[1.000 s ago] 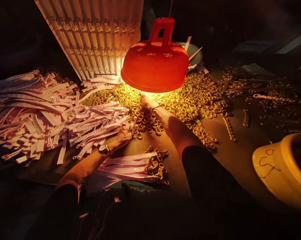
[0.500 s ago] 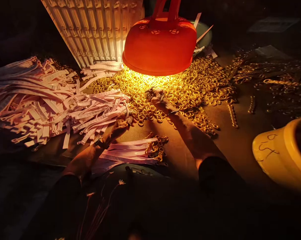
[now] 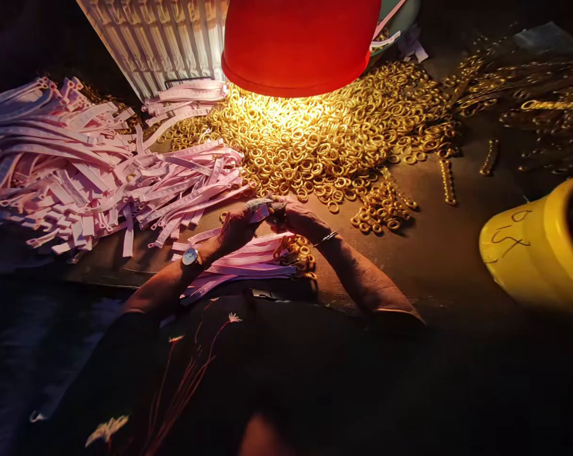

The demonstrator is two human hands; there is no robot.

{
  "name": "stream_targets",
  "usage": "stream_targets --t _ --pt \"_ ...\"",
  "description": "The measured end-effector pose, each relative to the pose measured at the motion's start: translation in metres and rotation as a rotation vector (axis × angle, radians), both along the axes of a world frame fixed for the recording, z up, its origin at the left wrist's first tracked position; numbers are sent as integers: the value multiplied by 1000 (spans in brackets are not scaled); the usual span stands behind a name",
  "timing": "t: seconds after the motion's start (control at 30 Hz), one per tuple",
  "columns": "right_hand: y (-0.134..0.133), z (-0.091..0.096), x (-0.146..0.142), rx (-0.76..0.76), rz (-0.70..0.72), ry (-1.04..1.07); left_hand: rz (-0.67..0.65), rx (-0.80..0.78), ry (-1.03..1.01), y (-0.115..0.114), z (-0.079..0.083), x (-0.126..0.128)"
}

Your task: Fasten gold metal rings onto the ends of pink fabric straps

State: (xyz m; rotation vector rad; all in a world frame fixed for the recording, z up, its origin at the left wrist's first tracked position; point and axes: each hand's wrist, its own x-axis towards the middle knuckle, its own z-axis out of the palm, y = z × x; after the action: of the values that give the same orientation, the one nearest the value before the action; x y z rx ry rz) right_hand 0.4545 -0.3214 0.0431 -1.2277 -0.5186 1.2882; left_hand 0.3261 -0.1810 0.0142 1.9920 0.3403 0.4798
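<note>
My left hand (image 3: 239, 228), with a watch at its wrist, is closed on a pink strap (image 3: 260, 214). The fingers of my right hand (image 3: 303, 220) are pinched together against the end of that strap. What they hold is hidden in shadow. Just below both hands lies a bundle of pink straps (image 3: 248, 263), with gold rings (image 3: 300, 254) clustered at its right end. Beyond the hands spreads a large heap of loose gold rings (image 3: 310, 145). To the left, more pink straps (image 3: 91, 164) are piled up.
A red lamp (image 3: 300, 47) hangs low over the ring heap. Behind the straps stands a ribbed pale panel (image 3: 167, 41). A yellow bucket (image 3: 519, 247) is at the right edge, and a greenish bowl (image 3: 407, 19) sits behind the lamp.
My right hand has come back from the ring heap toward me and met my left hand. Both hands are now together above the strap bundle. The view has tilted down.
</note>
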Motion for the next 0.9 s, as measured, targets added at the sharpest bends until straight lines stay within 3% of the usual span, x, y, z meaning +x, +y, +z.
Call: stream_targets --t 0.13,0.23,0.33,0.47,0.67,0.77,0.9 --pt "5 -12 -3 47 -124 -68 72 -2 10 -5 12 1" --pt "5 -16 -4 105 -230 -281 14 -155 -17 -9 28 5" --pt "4 -12 -6 105 -262 -554 42 -303 38 -11 39 11" --pt "9 -12 -8 91 -286 -707 14 -459 156 -8 37 20" --pt "18 -41 -2 54 -413 -1084 -16 -816 277 6 29 26" --pt "22 -47 1 87 -414 -1028 -40 -974 340 11 29 27" --pt "26 -34 16 163 -499 -727 -23 -926 188 13 26 31"
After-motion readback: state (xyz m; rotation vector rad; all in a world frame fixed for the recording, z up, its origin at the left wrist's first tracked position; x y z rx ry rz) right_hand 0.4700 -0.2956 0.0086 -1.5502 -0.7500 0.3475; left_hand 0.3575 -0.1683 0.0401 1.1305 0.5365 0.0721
